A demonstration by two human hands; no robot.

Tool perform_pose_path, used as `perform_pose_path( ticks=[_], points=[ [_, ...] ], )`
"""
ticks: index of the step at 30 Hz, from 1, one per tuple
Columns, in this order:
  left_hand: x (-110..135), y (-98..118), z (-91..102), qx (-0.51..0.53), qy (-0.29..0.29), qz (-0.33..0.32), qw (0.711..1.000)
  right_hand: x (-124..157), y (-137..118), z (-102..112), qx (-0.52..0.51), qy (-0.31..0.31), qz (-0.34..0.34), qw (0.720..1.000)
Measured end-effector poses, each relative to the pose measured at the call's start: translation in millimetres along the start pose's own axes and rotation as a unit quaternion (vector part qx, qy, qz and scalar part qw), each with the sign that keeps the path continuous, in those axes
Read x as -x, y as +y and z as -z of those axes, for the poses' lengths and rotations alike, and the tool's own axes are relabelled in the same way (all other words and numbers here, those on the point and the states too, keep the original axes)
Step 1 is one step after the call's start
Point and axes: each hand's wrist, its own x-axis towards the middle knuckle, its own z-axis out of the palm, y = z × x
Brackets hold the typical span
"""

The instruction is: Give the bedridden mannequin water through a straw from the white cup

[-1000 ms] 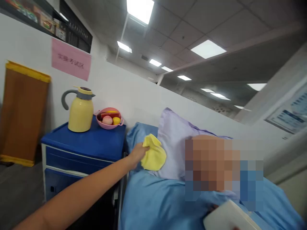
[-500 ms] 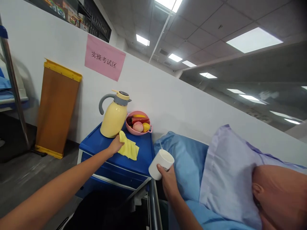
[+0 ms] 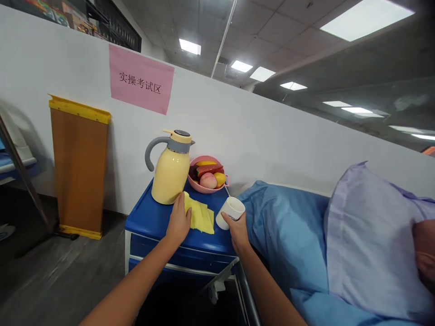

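On the blue bedside cabinet (image 3: pixel 149 226) lies a yellow cloth (image 3: pixel 202 215), spread flat. My left hand (image 3: pixel 179 219) is at the cloth's left edge with its fingers stretched out, the fingertips close to the base of a pale yellow thermos jug (image 3: pixel 171 176); whether they touch it I cannot tell. White and slightly tilted, a cup (image 3: pixel 226 213) is gripped in my right hand (image 3: pixel 239 231) over the cabinet's right side. Behind them a pink basket (image 3: pixel 204 189) holds plastic-looking fruit.
To the right is a bed with a blue pillow (image 3: pixel 285 222), a lilac pillow (image 3: pixel 363 244) and part of a manikin head (image 3: pixel 424 253). A dark bed rail (image 3: pixel 246 290) runs beside the cabinet. Against the white wall (image 3: pixel 272 136) leans a brown board (image 3: pixel 79 172).
My left hand has let go of the yellow cloth, which now lies on the cabinet. My right hand has brought the cup from beside the pillow to over the cabinet. The view has shifted.
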Motion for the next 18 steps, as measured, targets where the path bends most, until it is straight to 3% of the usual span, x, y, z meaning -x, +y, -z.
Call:
perform_pose_path(
  ticks=[3,5,6,7,9,11,12,14,18],
  points=[
    [63.0,19.7,23.9,0.048,-0.031,0.020,0.998,-0.7,4.6,6.0,0.011,0.004,0.001,1.000],
    [122.1,18.0,32.6,0.102,-0.033,0.158,0.982,11.7,2.2,14.6,0.019,0.015,0.016,1.000],
    [150.3,12.1,32.8,0.136,-0.039,0.272,0.952,23.6,0.6,19.6,0.025,0.027,0.028,0.999],
    [174.5,3.5,30.2,0.183,-0.059,0.387,0.902,39.1,-0.5,24.5,0.032,0.041,0.038,0.998],
    [205.2,-17.2,18.9,0.300,-0.021,0.568,0.766,79.1,2.2,31.7,0.059,0.085,0.057,0.993],
    [213.1,-36.6,5.8,0.433,0.027,0.619,0.655,123.8,14.4,33.9,0.073,0.076,0.020,0.994],
    [211.3,-44.5,0.5,0.475,0.044,0.622,0.621,145.0,24.0,33.4,0.078,0.063,0.002,0.995],
    [204.5,-55.6,-6.2,0.507,0.056,0.621,0.595,181.0,47.8,30.6,0.076,0.042,-0.016,0.996],
    [202.7,-61.2,-10.1,0.517,0.064,0.613,0.594,217.3,86.5,30.5,0.102,0.019,0.018,0.994]
  ],
)
